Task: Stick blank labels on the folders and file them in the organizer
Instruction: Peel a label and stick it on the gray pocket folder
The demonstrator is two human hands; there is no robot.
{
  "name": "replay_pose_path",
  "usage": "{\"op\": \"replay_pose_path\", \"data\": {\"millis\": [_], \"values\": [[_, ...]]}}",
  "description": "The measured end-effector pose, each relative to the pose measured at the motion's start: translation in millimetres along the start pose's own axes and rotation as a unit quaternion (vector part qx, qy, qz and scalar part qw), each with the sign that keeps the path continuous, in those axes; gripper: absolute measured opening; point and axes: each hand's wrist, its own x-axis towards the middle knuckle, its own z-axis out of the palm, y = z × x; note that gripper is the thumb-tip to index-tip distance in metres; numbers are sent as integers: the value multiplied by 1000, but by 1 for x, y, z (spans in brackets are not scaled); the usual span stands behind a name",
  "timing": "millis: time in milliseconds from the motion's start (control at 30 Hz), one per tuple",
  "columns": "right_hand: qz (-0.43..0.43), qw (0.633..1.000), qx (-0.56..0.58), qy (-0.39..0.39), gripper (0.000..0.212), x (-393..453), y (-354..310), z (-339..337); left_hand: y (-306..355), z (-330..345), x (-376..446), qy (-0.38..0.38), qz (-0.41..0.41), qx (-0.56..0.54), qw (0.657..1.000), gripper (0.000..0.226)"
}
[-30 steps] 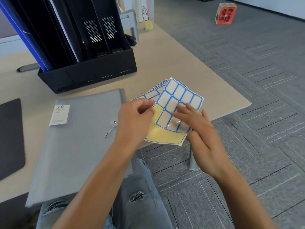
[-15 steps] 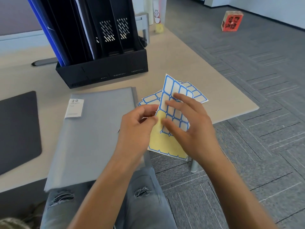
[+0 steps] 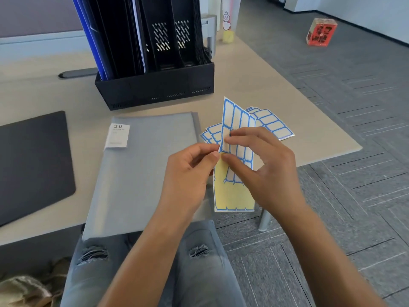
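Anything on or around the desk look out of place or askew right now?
Two small things: the grey folder overhangs the desk's near edge above the lap, and a red box sits alone on the carpet. Spare label sheets lie loosely fanned.

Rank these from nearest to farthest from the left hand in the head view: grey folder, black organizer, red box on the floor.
From the left hand:
1. Grey folder: directly under and left of the hand, on the desk.
2. Black organizer: beyond the folder, at the back of the desk.
3. Red box: far right, on the carpet past the desk.
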Motion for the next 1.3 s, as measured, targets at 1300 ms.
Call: {"op": "replay_pose_path", "data": {"millis": [1300], "values": [[40, 995, -79, 43, 53, -18, 9, -5, 9, 3, 1, -27, 11, -8, 1000, 23]]}}
